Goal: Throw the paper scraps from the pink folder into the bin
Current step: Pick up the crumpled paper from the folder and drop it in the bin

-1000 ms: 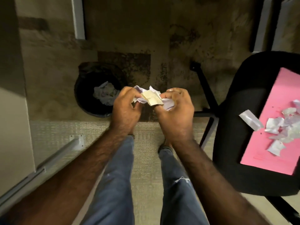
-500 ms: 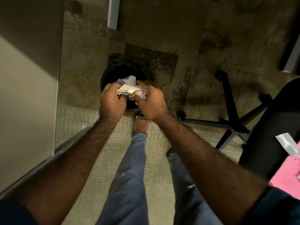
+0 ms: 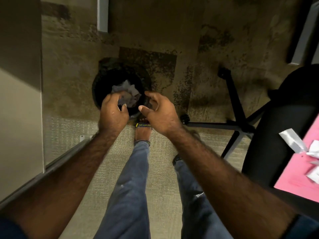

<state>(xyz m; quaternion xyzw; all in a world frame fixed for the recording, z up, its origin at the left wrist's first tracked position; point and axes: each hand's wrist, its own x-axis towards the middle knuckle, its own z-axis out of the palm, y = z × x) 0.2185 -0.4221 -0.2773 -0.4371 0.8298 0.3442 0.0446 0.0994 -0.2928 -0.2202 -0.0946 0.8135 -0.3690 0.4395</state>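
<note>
A round black bin (image 3: 101, 83) stands on the floor ahead of me, with crumpled paper scraps (image 3: 127, 94) lying inside it. My left hand (image 3: 113, 112) hovers over the bin's near rim, fingers curled and apart, holding nothing. My right hand (image 3: 158, 111) is just right of the bin's opening, open and empty too. At the right edge the pink folder (image 3: 298, 178) lies on a black chair seat (image 3: 276, 135), with several white paper scraps (image 3: 291, 140) on and beside it.
The chair's black star base (image 3: 236, 125) with castors spreads over the floor right of the bin. A beige wall or cabinet side (image 3: 19, 118) runs along the left. My legs and one sandalled foot (image 3: 143, 133) stand right behind the bin.
Both hands carried a wad of scraps leftward over the bin and have opened; the wad has dropped into the bin. The view has shifted so the folder is back in sight.
</note>
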